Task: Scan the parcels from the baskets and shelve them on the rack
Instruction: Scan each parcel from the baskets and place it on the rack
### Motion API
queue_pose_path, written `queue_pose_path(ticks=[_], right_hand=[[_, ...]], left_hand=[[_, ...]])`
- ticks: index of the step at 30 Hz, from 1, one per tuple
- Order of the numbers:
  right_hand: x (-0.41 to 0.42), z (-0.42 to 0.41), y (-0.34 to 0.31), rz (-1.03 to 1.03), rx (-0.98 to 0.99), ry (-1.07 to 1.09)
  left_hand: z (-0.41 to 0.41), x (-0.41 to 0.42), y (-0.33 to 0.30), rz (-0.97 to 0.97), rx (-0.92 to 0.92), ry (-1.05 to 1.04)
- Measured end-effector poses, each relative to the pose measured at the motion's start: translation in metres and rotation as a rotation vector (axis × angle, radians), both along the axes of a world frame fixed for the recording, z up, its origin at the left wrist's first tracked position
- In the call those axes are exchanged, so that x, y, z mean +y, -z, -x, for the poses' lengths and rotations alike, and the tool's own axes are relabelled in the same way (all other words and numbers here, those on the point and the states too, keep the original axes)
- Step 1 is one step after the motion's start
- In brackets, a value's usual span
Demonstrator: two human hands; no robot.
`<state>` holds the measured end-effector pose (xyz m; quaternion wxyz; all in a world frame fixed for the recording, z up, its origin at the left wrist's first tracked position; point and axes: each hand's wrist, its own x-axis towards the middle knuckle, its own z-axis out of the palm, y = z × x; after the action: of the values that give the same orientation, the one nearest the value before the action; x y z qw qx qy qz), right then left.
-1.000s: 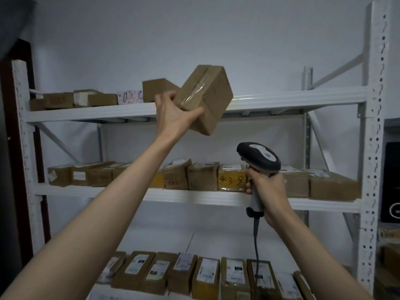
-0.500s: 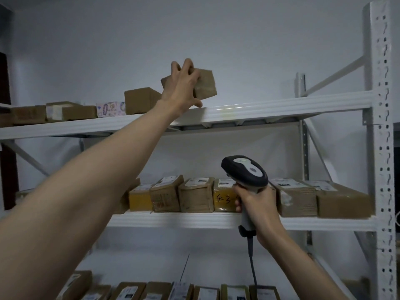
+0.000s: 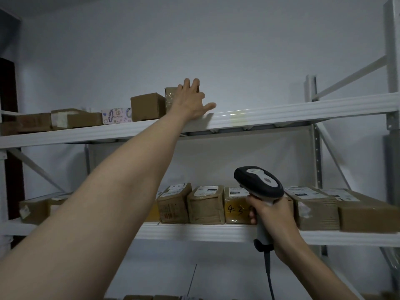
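A brown cardboard parcel [image 3: 170, 98] stands on the top shelf [image 3: 281, 113] of the white rack, right beside another brown box [image 3: 147, 106]. My left hand [image 3: 190, 102] lies flat against its front with the fingers spread and the thumb stretched along the shelf edge; it covers most of the parcel. Lower right, my right hand [image 3: 271, 215] grips the handle of a black and grey barcode scanner [image 3: 259, 180], whose cable hangs down. The scanner is in front of the middle shelf [image 3: 194, 232].
Left on the top shelf lie flat boxes [image 3: 73, 118] and a patterned white packet [image 3: 116, 115]; its right part is bare. A row of labelled parcels [image 3: 205, 204] fills the middle shelf. A white upright [image 3: 392, 61] stands at far right. More parcels show at the bottom edge.
My left hand has carried the parcel up and set it upright on the top shelf next to the brown box, then spread its fingers against it. The scanner hand has barely moved.
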<state>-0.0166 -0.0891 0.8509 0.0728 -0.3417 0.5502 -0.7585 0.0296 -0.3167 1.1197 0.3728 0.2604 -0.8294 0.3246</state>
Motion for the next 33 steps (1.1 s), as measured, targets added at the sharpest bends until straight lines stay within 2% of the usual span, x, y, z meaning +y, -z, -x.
queue_pose_path(ticks=[14,17,20,25,28,33], right_hand=[[0.008,0.006,0.011,-0.021,-0.03,0.041],[0.012,0.009,0.014,-0.04,-0.021,0.041],[0.018,0.011,0.019,-0.067,0.001,0.048],[0.036,0.015,0.05,-0.112,-0.1,0.113],[0.056,0.016,0.08,-0.147,-0.184,0.159],[0.101,0.009,0.145,-0.185,-0.35,0.274]], left_hand=[[-0.008,-0.031,0.014,-0.213,0.015,0.069],[-0.007,-0.026,0.025,-0.195,0.084,0.165],[-0.006,-0.008,0.049,-0.11,0.182,0.345],[0.003,0.045,0.127,-0.057,0.195,0.654],[0.012,0.072,0.198,-0.142,0.103,0.85],[0.026,0.115,0.328,-0.305,-0.146,1.03]])
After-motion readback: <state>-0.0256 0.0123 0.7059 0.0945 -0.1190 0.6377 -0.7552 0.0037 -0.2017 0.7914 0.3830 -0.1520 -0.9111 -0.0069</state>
